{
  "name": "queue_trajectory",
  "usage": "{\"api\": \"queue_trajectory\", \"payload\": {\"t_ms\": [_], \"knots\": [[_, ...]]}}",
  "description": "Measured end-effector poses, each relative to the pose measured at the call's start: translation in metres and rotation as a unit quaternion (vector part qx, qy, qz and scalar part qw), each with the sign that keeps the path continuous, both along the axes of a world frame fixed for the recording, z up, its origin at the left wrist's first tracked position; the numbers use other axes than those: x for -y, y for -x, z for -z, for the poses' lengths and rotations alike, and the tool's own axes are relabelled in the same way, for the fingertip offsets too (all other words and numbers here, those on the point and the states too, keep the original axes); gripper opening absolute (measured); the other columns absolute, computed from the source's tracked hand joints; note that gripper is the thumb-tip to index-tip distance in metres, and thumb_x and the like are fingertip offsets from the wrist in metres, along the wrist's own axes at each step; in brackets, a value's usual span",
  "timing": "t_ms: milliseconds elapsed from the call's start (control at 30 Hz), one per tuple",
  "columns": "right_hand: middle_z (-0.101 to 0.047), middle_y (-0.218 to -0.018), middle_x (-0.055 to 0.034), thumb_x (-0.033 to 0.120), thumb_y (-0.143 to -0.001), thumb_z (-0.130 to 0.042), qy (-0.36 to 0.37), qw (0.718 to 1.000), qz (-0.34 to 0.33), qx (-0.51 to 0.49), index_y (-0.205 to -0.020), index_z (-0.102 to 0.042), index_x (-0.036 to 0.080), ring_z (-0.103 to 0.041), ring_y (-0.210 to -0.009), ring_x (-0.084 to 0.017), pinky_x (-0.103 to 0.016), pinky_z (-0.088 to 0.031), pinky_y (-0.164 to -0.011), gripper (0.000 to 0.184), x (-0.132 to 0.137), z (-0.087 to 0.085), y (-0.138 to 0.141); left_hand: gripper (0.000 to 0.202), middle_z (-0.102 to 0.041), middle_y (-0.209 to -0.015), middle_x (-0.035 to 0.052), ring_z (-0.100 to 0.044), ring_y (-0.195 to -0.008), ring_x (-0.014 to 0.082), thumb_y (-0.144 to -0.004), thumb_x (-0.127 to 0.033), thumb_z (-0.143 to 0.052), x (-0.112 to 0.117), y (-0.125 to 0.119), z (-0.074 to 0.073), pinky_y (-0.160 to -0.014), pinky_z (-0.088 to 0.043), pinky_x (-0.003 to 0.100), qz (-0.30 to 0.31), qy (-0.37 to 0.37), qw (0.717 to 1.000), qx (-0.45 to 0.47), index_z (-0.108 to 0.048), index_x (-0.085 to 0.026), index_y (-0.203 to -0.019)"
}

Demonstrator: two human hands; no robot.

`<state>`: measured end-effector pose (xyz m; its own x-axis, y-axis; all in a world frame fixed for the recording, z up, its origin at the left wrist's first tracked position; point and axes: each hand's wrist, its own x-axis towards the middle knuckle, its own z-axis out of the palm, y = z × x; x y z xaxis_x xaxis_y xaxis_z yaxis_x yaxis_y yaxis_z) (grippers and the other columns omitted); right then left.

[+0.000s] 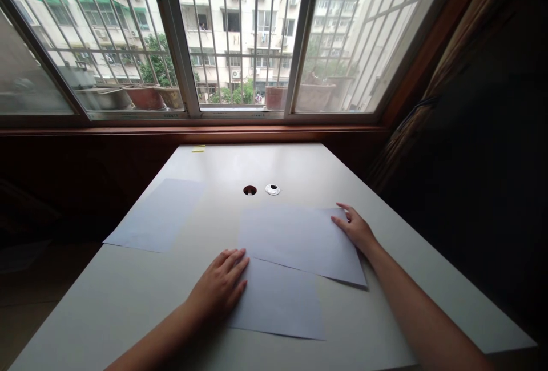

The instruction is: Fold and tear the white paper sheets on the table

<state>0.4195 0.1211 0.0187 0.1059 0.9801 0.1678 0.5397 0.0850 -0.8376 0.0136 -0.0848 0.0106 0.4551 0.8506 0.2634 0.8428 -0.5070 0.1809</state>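
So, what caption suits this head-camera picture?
Left hand touches the lower sheet, right hand the upper sheet overlapping it, on a table by a barred window.

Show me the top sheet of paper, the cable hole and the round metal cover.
top sheet of paper (296,238), head view, middle of the sheet.
cable hole (250,190), head view, dark centre.
round metal cover (273,189), head view, its middle.

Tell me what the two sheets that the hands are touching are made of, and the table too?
The upper sheet and lower sheet look like thin, matte white paper: flat, sharp-edged, one overlapping the other. The table seems to be smooth laminate or painted board, with a soft sheen at its far end; I cannot tell which.
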Motion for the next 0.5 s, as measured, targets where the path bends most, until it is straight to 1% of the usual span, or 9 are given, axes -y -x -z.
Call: {"api": "queue_trajectory", "payload": {"t_ms": [67, 133, 200, 300, 333, 400, 467, 500], "knots": [[-0.070, -0.089, -0.0032, 0.040, -0.066, -0.076, 0.004, 1.000, -0.022, 0.001, -0.119, -0.066, 0.026, -0.066, -0.083, -0.025, -0.035, -0.053, -0.073, 0.056, -0.004, -0.002, 0.004, 0.049, -0.051, -0.143, 0.0106, -0.052, -0.124, 0.0292, -0.095, -0.030, -0.053, 0.004, -0.014, -0.004, -0.106, -0.048, 0.049, -0.008, 0.013, 1.000, 0.019, -0.047, -0.022, -0.143], [-0.070, -0.087, -0.0029, 0.040, -0.067, -0.077, 0.006, 0.999, -0.035, 0.006, -0.119, -0.067, 0.026, -0.066, -0.082, -0.024, -0.034, -0.053, -0.073, 0.055, -0.008, -0.003, 0.007, 0.048, -0.055, -0.139, 0.0103, -0.054, -0.117, 0.0283, -0.093, -0.030, -0.054, 0.006, -0.021, -0.008, -0.102, -0.051, 0.047, -0.011, 0.027, 0.999, 0.032, -0.049, -0.023, -0.140], [-0.069, -0.086, -0.0024, 0.041, -0.067, -0.077, 0.005, 0.999, -0.040, 0.014, -0.119, -0.067, 0.027, -0.065, -0.081, -0.024, -0.034, -0.052, -0.072, 0.055, -0.012, -0.003, 0.008, 0.042, -0.057, -0.134, 0.0095, -0.055, -0.113, 0.0275, -0.093, -0.028, -0.055, 0.005, -0.023, -0.011, -0.099, -0.052, 0.047, -0.006, 0.038, 0.999, 0.039, -0.054, -0.024, -0.135], [-0.068, -0.082, -0.0012, 0.043, -0.068, -0.076, 0.001, 0.999, -0.039, 0.033, -0.122, -0.065, 0.027, -0.064, -0.079, -0.023, -0.033, -0.052, -0.072, 0.058, -0.021, 0.002, 0.005, 0.029, -0.059, -0.127, 0.0096, -0.056, -0.110, 0.0263, -0.094, -0.026, -0.051, -0.006, -0.015, -0.015, -0.096, -0.053, 0.045, -0.019, 0.034, 0.998, 0.051, -0.061, -0.024, -0.121], [-0.067, -0.081, -0.0007, 0.044, -0.068, -0.076, 0.000, 0.998, -0.039, 0.041, -0.123, -0.065, 0.027, -0.064, -0.078, -0.022, -0.033, -0.051, -0.072, 0.059, -0.024, 0.004, 0.004, 0.026, -0.058, -0.126, 0.0100, -0.056, -0.112, 0.0260, -0.095, -0.026, -0.049, -0.013, -0.010, -0.016, -0.097, -0.053, 0.045, -0.028, 0.027, 0.998, 0.055, -0.062, -0.023, -0.118], [-0.065, -0.079, 0.0002, 0.047, -0.069, -0.074, -0.002, 0.997, -0.042, 0.060, -0.127, -0.063, 0.026, -0.062, -0.077, -0.021, -0.033, -0.050, -0.074, 0.063, -0.033, 0.010, 0.003, 0.028, -0.057, -0.129, 0.0101, -0.053, -0.121, 0.0261, -0.097, -0.028, -0.047, -0.030, 0.001, -0.016, -0.103, -0.049, 0.045, -0.036, 0.011, 0.998, 0.057, -0.061, -0.023, -0.121], [-0.063, -0.079, 0.0012, 0.051, -0.071, -0.071, -0.008, 0.996, -0.047, 0.082, -0.131, -0.060, 0.025, -0.061, -0.077, -0.020, -0.033, -0.049, -0.076, 0.065, -0.043, 0.016, 0.002, 0.035, -0.054, -0.137, 0.0091, -0.044, -0.134, 0.0261, -0.099, -0.031, -0.045, -0.051, 0.012, -0.013, -0.111, -0.042, 0.046, -0.032, -0.004, 0.999, 0.044, -0.055, -0.023, -0.132], [-0.062, -0.079, 0.0017, 0.052, -0.073, -0.070, -0.013, 0.994, -0.047, 0.094, -0.132, -0.059, 0.026, -0.061, -0.077, -0.020, -0.033, -0.048, -0.077, 0.066, -0.048, 0.019, 0.003, 0.040, -0.050, -0.143, 0.0083, -0.037, -0.140, 0.0267, -0.100, -0.034, -0.045, -0.061, 0.016, -0.011, -0.115, -0.038, 0.047, -0.029, -0.006, 0.999, 0.029, -0.051, -0.024, -0.138]]}}
